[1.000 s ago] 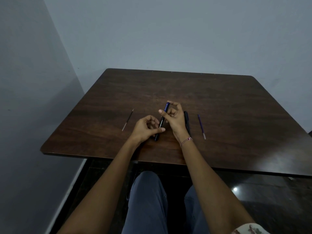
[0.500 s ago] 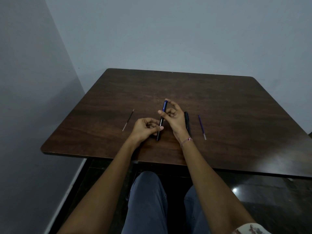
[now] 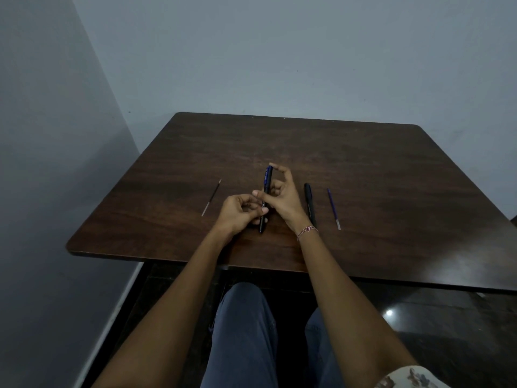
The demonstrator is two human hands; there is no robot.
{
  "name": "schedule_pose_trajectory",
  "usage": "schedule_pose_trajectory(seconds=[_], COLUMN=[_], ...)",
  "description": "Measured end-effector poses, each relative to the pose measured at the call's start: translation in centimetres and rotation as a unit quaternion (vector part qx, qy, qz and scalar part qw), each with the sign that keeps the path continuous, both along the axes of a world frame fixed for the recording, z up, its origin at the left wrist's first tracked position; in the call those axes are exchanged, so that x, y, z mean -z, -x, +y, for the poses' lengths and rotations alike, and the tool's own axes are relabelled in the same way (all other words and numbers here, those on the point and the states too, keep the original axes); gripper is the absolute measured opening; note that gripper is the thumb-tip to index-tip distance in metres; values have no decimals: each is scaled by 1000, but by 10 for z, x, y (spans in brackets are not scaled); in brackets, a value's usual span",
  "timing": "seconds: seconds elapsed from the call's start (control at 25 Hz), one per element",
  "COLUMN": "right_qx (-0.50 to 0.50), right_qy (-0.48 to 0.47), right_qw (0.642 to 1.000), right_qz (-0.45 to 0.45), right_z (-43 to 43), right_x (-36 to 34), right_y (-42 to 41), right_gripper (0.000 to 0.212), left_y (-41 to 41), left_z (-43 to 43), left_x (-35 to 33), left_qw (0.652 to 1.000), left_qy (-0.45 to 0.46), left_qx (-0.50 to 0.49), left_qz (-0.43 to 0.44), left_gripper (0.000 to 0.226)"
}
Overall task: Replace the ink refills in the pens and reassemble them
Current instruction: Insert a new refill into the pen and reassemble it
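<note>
A blue pen with a dark lower barrel stands nearly upright over the middle of the dark wooden table. My left hand pinches its lower part. My right hand holds the upper part, thumb against the barrel and forefinger at the cap end. A black pen lies on the table just right of my right hand. Right of that lies a thin blue refill. A thin dark refill lies to the left of my left hand.
The table stands in a corner, with grey walls behind it and to the left. Its near edge runs just above my knees. A bracelet is on my right wrist.
The pen has turned a little more upright in both hands, and my left fingers have shifted along its lower barrel. The black pen and both refills have not moved.
</note>
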State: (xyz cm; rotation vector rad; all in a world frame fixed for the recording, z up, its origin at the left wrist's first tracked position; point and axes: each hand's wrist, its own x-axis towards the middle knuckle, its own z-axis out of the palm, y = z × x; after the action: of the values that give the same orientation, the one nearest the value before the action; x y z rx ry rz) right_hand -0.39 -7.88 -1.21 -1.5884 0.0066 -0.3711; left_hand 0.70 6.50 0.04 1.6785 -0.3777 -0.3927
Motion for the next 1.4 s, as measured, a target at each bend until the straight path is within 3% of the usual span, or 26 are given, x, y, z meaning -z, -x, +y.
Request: schedule_pose_trajectory(seconds=[0.56,0.72,1.0,1.24,1.4], right_qx=[18,40,82,77,113], right_qy=[66,111,86,74,81], right_qw=[996,991,986,984,975], right_qz=[60,69,114,143,172], right_z=[-2,-14,-74,-149,-200], right_x=[-8,-22,-41,-54,-54], right_y=[-8,-5,12,47,74], right_gripper=[61,62,59,53,35], left_y=[1,6,46,73,97], left_z=[1,-5,-51,-120,-174], left_x=[-1,-7,-21,-28,-21], left_qw=[999,999,998,994,984], left_qy=[10,18,-14,-46,-84], left_qx=[1,-8,43,67,67], left_qz=[31,48,-39,-79,-140], left_gripper=[12,24,54,57,54])
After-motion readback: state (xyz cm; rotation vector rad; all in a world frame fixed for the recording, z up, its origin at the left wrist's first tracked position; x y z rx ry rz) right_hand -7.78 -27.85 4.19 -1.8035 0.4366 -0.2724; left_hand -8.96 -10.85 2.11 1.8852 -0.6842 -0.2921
